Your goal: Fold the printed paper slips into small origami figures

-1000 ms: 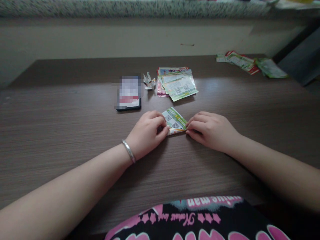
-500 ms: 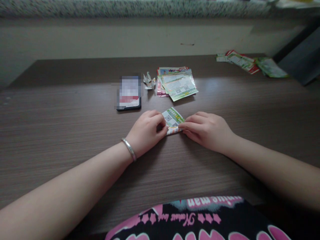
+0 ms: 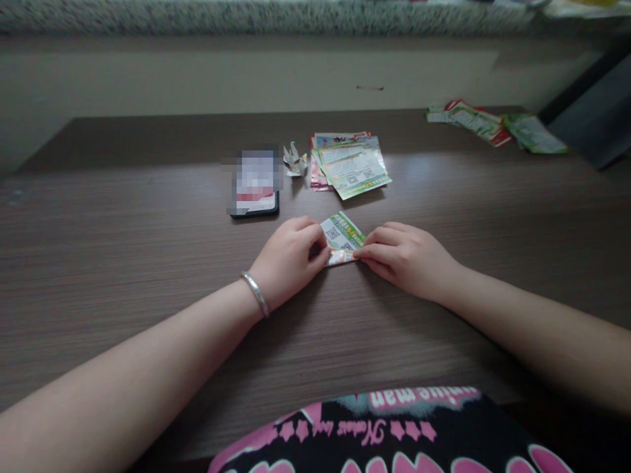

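A small green and white printed paper (image 3: 342, 231) lies on the table between my hands, with a strip folded up along its near edge. My left hand (image 3: 294, 257), a silver bangle at its wrist, pinches the paper's left side. Thumb and fingers of my right hand (image 3: 407, 256) close on the right end of the folded strip. Beyond the paper stands a small folded-paper figure (image 3: 295, 161) with pointed tips. Just right of that figure sits a stack of printed papers (image 3: 352, 167).
A phone (image 3: 255, 184) with a blurred-out screen lies left of the folded figure. More printed papers (image 3: 480, 123) are spread at the table's far right, near a dark grey object (image 3: 596, 105). Behind the brown wooden table (image 3: 123, 217) rises a pale wall.
My right fingertips have shifted very slightly along the folded strip. My left hand stays on the paper's left side, and the other things keep their places.
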Motion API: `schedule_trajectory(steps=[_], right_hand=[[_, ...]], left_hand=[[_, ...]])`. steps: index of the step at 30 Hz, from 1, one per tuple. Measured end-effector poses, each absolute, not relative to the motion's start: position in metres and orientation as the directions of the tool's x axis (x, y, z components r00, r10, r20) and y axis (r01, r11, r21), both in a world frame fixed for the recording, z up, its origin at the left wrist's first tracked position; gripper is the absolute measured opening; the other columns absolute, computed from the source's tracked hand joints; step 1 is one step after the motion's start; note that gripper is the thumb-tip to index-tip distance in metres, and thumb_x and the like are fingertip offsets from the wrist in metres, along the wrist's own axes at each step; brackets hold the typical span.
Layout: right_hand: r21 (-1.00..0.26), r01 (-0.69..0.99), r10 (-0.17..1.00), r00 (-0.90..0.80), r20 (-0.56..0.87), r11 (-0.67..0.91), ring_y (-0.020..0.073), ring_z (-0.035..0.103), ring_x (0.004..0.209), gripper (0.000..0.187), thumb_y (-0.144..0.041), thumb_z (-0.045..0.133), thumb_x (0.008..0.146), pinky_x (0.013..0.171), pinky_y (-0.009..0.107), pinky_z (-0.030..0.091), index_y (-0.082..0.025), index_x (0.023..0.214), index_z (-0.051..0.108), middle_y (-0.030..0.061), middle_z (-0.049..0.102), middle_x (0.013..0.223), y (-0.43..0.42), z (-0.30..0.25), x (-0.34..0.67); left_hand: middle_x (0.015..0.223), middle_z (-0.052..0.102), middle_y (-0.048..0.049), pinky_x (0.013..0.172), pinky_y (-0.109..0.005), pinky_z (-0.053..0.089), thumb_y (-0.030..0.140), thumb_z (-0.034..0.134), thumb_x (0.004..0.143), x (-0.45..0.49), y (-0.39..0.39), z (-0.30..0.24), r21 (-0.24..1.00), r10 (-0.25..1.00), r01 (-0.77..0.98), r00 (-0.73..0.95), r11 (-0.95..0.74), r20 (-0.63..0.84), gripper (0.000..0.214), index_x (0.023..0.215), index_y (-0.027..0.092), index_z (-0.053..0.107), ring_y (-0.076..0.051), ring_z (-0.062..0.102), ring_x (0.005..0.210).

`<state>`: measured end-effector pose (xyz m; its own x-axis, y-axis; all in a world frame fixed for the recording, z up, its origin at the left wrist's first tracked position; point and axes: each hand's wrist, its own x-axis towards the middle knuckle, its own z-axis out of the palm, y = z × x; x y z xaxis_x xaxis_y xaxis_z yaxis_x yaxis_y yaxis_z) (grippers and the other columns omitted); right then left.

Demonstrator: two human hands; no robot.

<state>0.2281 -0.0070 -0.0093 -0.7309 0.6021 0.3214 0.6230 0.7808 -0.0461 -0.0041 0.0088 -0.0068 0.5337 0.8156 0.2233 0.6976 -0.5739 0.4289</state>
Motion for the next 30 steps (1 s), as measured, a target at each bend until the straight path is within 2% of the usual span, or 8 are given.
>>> schedule_trajectory(steps=[10, 16, 21, 26, 30], right_hand=[[-0.031, 0.630, 0.611, -0.740, 0.281, 0.776, 0.0161, 0.052, 0.076, 0.025, -0.026, 0.046, 0.095, 0.066, 0.028, 0.038, -0.020, 0.094, 0.071, 0.0048, 0.063, 0.083, -0.0074, -0.0064, 0.2267], [0.000, 0.594, 0.571, -0.773, 0.276, 0.804, 0.0171, 0.046, 0.074, 0.029, -0.025, 0.046, 0.095, 0.064, 0.029, 0.035, -0.029, 0.112, 0.069, 0.0047, 0.059, 0.081, -0.0065, -0.0059, 0.2261], [-0.002, 0.599, 0.576, -0.770, 0.275, 0.801, 0.0173, 0.045, 0.074, 0.031, -0.024, 0.046, 0.095, 0.064, 0.028, 0.034, -0.031, 0.115, 0.068, 0.0054, 0.057, 0.082, -0.0057, -0.0068, 0.2262], [-0.010, 0.599, 0.578, -0.767, 0.278, 0.801, 0.0172, 0.045, 0.074, 0.030, -0.024, 0.047, 0.094, 0.064, 0.028, 0.034, -0.030, 0.114, 0.069, 0.0055, 0.057, 0.082, -0.0060, -0.0068, 0.2258], [-0.021, 0.608, 0.590, -0.760, 0.274, 0.794, 0.0175, 0.046, 0.075, 0.030, -0.022, 0.048, 0.093, 0.065, 0.028, 0.035, -0.030, 0.112, 0.070, 0.0056, 0.058, 0.082, -0.0061, -0.0068, 0.2263]], left_hand=[[0.083, 0.059, -0.0051, 0.071, -0.030, 0.046, 0.025, 0.054, 0.084, -0.0042, 0.0094, -0.0060, 0.440, 0.819, 0.696, 0.536, -0.567, 0.206, 0.015, 0.074, 0.015, 0.059, -0.017, 0.054, 0.077], [0.081, 0.059, -0.0049, 0.070, -0.028, 0.045, 0.025, 0.055, 0.084, -0.0037, 0.0092, -0.0054, 0.450, 0.821, 0.694, 0.533, -0.562, 0.204, 0.015, 0.074, 0.015, 0.060, -0.016, 0.054, 0.076], [0.080, 0.058, -0.0046, 0.068, -0.028, 0.044, 0.023, 0.055, 0.084, -0.0027, 0.0094, -0.0061, 0.434, 0.816, 0.696, 0.538, -0.571, 0.210, 0.014, 0.074, 0.014, 0.059, -0.016, 0.053, 0.074], [0.086, 0.059, -0.0050, 0.072, -0.028, 0.047, 0.022, 0.056, 0.085, -0.0050, 0.0094, -0.0102, 0.386, 0.791, 0.690, 0.543, -0.612, 0.284, 0.011, 0.080, 0.014, 0.062, -0.015, 0.055, 0.078], [0.095, 0.061, -0.0080, 0.078, -0.030, 0.051, 0.025, 0.050, 0.091, -0.0088, 0.0021, -0.0085, 0.242, 0.666, 0.621, 0.674, -0.745, 0.321, 0.021, 0.085, 0.015, 0.067, -0.018, 0.057, 0.085]])
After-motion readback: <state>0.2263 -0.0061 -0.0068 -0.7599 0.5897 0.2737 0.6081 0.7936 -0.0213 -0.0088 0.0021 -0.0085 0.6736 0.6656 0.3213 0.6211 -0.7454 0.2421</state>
